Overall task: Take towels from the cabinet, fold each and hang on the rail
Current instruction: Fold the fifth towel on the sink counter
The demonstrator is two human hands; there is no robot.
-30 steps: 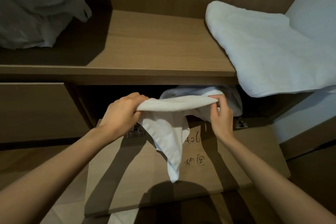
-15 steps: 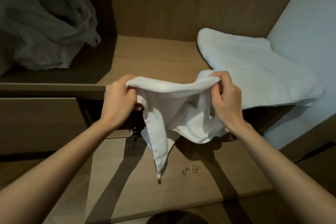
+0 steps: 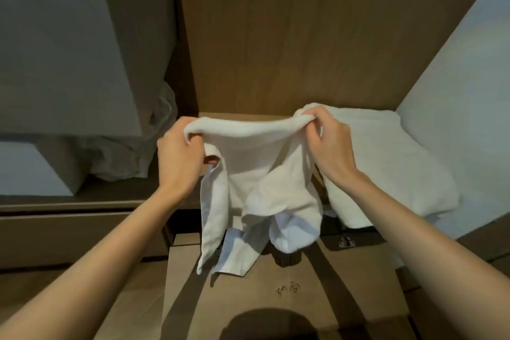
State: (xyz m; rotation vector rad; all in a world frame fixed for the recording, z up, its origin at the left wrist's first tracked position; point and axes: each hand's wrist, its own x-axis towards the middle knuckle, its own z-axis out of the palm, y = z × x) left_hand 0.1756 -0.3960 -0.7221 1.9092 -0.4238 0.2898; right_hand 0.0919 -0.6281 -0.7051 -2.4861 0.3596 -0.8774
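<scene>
towel point(image 3: 265, 185) | held up in front of the cabinet shelf point(image 3: 242, 116), top edge running left-right | left hand point(image 3: 179, 157) and right hand point(image 3: 328, 146) each clench one end | body hangs bunched below, lower corners seemingly uneven | both hands level

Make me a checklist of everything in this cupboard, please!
Surface: wooden shelf, mostly hidden behind the towels; an open cupboard door lies flat below, with handwriting on it.
Job's things: small towel held up, top edge stretched, rest hanging crumpled; big towel lying on the shelf, right side.
Clutter: crumpled grey bag on the shelf, left side.
Hands: left hand and right hand each grip the small towel's top edge.
Cables: nothing seen.
Surroundings: wooden back panel; white wall at right; no rail in view.
</scene>
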